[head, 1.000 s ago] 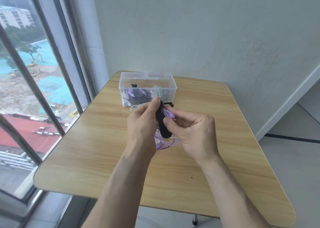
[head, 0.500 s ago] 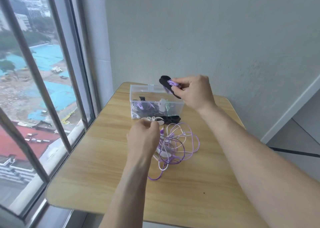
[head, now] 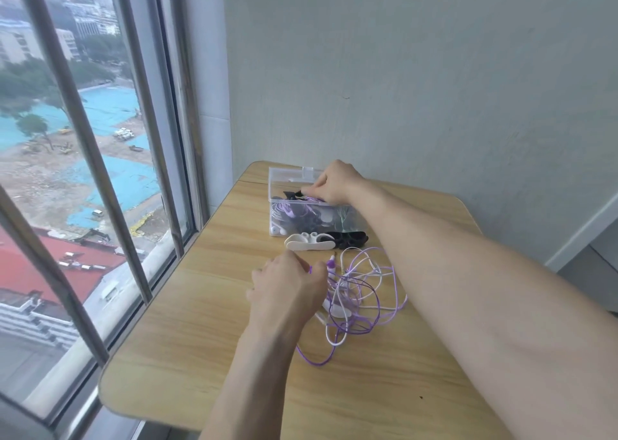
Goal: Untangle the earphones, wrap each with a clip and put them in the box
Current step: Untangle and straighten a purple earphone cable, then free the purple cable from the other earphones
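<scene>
Pale wood-grain desk [head: 207,356] with rounded corners, set beside a barred window [head: 83,172] and a plain grey wall [head: 418,71]. Clear plastic box [head: 277,212] at the far edge, holding purple wrapped earphones. Right hand [head: 334,182] reaching into the box, fingers pinching a black clip [head: 294,194] bundled with purple cord. Loose tangle of thin purple and white earphones [head: 364,292] on the desk, left hand [head: 287,289] curled at its edge, grip hidden. White clip [head: 309,242] and another black clip [head: 349,237] just before the box.

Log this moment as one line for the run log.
right hand: lowering clipped earphones into box | left hand: on tangled earphones
</scene>
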### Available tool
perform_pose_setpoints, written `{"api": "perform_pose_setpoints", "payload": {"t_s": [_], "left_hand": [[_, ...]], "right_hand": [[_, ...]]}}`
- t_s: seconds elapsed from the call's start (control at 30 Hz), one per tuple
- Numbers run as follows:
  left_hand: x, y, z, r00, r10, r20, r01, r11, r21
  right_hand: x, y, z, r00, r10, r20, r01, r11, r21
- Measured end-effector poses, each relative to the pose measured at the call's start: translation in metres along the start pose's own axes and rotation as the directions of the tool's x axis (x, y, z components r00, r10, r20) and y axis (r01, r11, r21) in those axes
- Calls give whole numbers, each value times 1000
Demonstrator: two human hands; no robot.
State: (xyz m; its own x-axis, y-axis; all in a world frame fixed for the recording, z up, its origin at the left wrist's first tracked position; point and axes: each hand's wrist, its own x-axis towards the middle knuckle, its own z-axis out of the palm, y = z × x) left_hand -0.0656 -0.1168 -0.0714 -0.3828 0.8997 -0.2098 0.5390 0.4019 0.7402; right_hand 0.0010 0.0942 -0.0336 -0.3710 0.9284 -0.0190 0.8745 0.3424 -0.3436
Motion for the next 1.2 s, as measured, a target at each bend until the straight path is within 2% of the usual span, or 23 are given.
{"api": "perform_pose_setpoints", "payload": {"t_s": [0.1,0.17,0.23,0.3,0.43,0.5,0.63,0.7,0.77,0.83,0.97,1.03,1.13,1.2], "left_hand": [[-2,-1,1,1000,24,11,-25,999,41],[-2,-1,2,999,34,15,-34,998,50],[-3,-1,4,999,50,18,-51,998,48],[-2,-4,5,997,72,38,-74,995,61],[1,-11,10,992,111,61,-117,987,105],[1,-14,13,991,127,49,-132,981,139],[0,-19,15,991,132,20,-133,982,137],[0,-19,13,992,128,6,-127,983,135],[-3,-18,9,993,121,-3,-120,985,124],[-5,-19,5,992,125,-12,-123,987,105],[-9,-19,-9,993,112,22,-113,993,26],[-7,-20,-14,992,126,24,-125,992,-16],[-3,-24,-18,985,169,17,-167,982,-87],[-2,-24,-19,982,183,44,-170,964,-204]], "right_hand": [[-2,2,-5,996,17,86,-28,991,130],[-14,6,-10,997,-21,69,2,965,262],[-33,12,-19,995,-69,-72,89,943,320],[-58,20,-27,971,-122,-206,182,935,304],[-125,40,-23,944,-123,-307,225,919,323],[-155,51,-11,961,-106,-256,186,931,312],[-205,67,27,995,-94,-19,95,952,291],[-215,72,45,996,-79,34,68,966,250],[-218,78,57,999,-51,-7,51,978,202],[-217,82,63,996,-14,-84,35,968,249],[-218,93,59,990,-3,-138,41,960,276],[-217,103,49,977,69,-203,0,947,320],[-219,123,32,952,244,-184,-126,862,491],[-221,134,24,933,322,-158,-151,753,641]]}}
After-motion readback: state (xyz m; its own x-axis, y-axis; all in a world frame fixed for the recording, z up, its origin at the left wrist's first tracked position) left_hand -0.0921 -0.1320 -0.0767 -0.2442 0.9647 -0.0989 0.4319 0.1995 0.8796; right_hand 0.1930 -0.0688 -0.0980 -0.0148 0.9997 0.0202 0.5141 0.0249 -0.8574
